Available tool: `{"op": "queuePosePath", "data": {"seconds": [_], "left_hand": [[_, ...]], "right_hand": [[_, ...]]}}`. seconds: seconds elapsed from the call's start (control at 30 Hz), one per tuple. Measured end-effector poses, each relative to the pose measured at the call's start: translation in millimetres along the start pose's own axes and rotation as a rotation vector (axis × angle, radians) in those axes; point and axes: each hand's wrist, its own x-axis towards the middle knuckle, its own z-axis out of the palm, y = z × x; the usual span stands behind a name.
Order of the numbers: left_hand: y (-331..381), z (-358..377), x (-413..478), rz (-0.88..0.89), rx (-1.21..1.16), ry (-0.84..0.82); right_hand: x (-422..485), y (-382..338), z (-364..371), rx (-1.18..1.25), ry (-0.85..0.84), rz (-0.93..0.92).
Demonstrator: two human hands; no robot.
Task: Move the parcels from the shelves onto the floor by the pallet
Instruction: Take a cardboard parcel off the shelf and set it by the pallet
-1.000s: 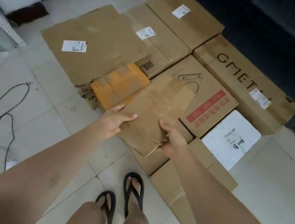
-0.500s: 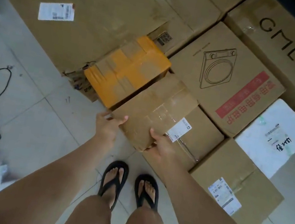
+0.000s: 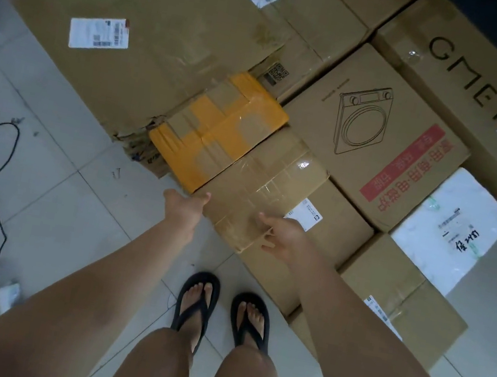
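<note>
Resting on a lower brown carton (image 3: 338, 237), the tape-wrapped brown cardboard parcel (image 3: 267, 188) lies just right of the orange-taped box (image 3: 217, 129), no longer carried. Hands released: left hand (image 3: 183, 213) grazes its near corner, right hand (image 3: 285, 238) hovers slack. This delivery looks finished.

Matt brown cardboard parcel (image 3: 265, 191) under glossy clear tape; white floor tiles (image 3: 48, 203) smooth, faintly shiny
</note>
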Motion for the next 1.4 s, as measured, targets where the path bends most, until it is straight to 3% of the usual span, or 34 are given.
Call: {"op": "queuePosePath", "data": {"seconds": [0.2, 0.43, 0.6, 0.73, 0.87, 1.1, 1.4], "left_hand": [[108.1, -33.0, -108.9, 0.281, 0.254, 0.011], [253.6, -7.6, -311.7, 0.825, 0.479, -0.298], [297.9, 33.4, -482.9, 1.277, 0.611, -0.417], [286.9, 64.2, -620.4, 1.538, 0.578, -0.466], [232.5, 96.1, -752.2, 1.75, 0.523, -0.502], [114.2, 176.0, -944.8, 1.916, 0.5, -0.63], [124.2, 278.6, -1066.6, 2.018, 0.561, -0.511]], "right_hand": [[-134.5, -84.2, -49.0, -0.317, 0.182, -0.198], [-352.9, -172.0, -135.8, -0.552, 0.44, -0.607], [-492.6, -167.7, -236.4, -0.505, 0.72, -0.872], [-602.5, -122.0, -339.3, -0.54, 0.929, -0.934], [-697.0, -51.3, -447.3, -0.625, 1.115, -0.958], [-817.7, 47.4, -612.2, -0.75, 1.259, -0.93], [-849.8, 28.2, -768.7, -0.667, 1.312, -1.057]]}}
